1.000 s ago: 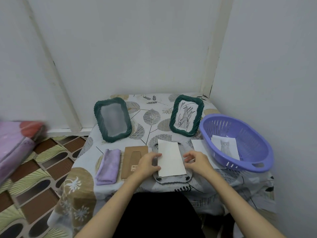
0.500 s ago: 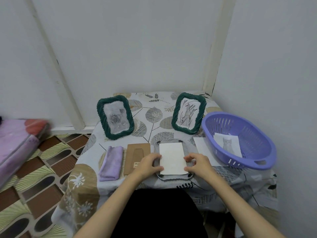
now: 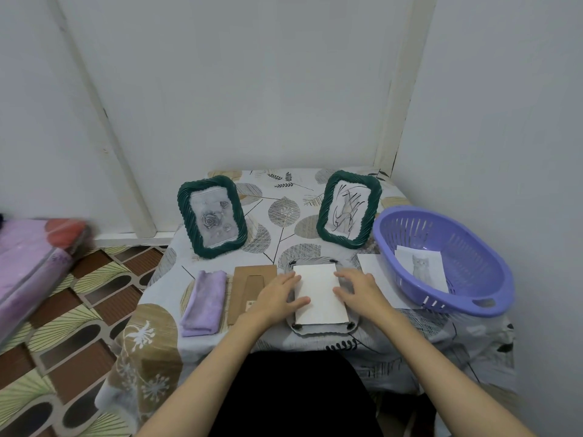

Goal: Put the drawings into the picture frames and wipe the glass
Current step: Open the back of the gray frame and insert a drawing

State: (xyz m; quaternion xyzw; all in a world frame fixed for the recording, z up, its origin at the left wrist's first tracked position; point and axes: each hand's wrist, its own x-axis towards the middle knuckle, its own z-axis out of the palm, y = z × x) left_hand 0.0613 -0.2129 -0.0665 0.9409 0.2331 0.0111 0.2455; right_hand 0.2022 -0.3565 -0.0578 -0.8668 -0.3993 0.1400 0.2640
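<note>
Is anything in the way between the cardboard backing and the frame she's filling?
Nothing visible blocks it. The cardboard backing lies just left of the face-down frame, but her left hand rests between them, its fingers on the white sheet.

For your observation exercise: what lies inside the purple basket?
Inside the purple basket a sheet with a grey cat drawing rests against the slotted wall. Whatever is beneath that sheet is covered.

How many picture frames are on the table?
3. One green frame stands at the back left with a rose drawing, another green frame stands at the back right, and a third frame lies face down under the hands.
</note>
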